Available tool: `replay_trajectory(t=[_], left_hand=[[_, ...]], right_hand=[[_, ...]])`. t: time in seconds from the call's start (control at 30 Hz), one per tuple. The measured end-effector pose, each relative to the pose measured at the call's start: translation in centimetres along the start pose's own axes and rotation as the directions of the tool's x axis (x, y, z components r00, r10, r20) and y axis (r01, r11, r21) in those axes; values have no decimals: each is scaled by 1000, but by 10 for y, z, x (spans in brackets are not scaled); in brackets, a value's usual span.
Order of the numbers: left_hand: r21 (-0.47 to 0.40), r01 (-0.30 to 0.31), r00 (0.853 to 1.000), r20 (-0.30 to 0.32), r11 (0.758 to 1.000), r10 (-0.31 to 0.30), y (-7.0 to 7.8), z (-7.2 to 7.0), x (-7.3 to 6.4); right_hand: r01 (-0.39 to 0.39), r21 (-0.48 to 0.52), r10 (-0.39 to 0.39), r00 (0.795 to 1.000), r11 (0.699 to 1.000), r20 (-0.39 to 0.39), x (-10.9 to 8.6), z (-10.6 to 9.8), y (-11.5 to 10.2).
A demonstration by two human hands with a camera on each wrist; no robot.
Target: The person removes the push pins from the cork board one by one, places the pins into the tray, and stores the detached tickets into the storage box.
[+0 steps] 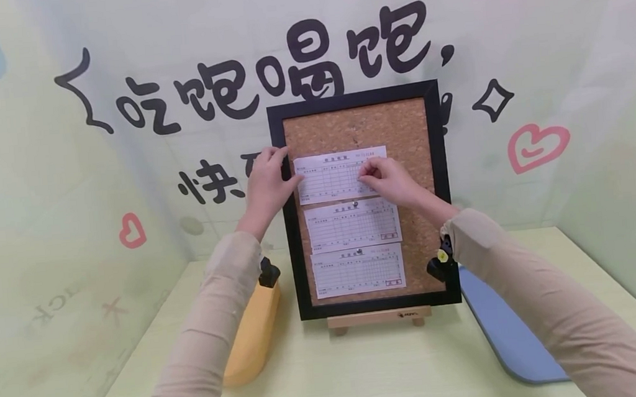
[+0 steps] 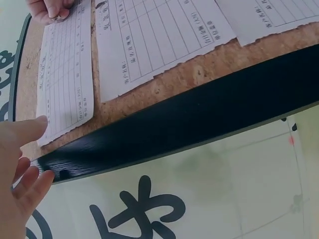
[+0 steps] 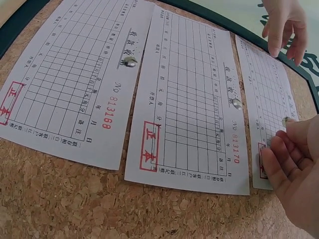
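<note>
Three printed receipt slips hang one above another on a corkboard (image 1: 408, 129) in a black frame. My right hand (image 1: 388, 180) pinches a silver thumbtack (image 2: 59, 18) against the top slip (image 1: 324, 179), right of its middle. At that slip's left edge, my left hand (image 1: 269, 187) has its thumb on the paper and its other fingers, loosely bent, by the frame's left side. Silver tacks sit near the top edges of the middle slip (image 3: 189, 144) and the bottom slip (image 3: 65, 84).
The board leans on a small wooden easel (image 1: 378, 317) on a pale table (image 1: 365, 375). A yellow object (image 1: 253, 334) lies left of it, partly behind my left sleeve. To the right, a blue flat object (image 1: 508, 333) is partly under my right arm. Behind stands a printed wall (image 1: 197, 21).
</note>
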State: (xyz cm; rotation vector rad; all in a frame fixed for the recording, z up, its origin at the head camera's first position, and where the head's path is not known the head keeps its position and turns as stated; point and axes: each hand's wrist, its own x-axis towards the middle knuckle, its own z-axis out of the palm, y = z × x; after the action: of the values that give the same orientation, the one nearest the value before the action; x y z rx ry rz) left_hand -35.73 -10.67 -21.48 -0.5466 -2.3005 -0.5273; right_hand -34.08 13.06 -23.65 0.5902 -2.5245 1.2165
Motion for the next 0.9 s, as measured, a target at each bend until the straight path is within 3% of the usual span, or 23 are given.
replay_trajectory(t=[0.17,0.53,0.9], left_hand=[[30,-28,998,56,999,26,1,0,4],[88,48,988,141,995,-60,8,0,14],[3,42,988,149,999,-42,10,1,11]], right_hand=[[18,-3,-18,1000,1000,16,0,0,0],[18,-31,-18,1000,999,4,0,-1,-2],[16,-19,-16,1000,1000,6,-1,-1,0]])
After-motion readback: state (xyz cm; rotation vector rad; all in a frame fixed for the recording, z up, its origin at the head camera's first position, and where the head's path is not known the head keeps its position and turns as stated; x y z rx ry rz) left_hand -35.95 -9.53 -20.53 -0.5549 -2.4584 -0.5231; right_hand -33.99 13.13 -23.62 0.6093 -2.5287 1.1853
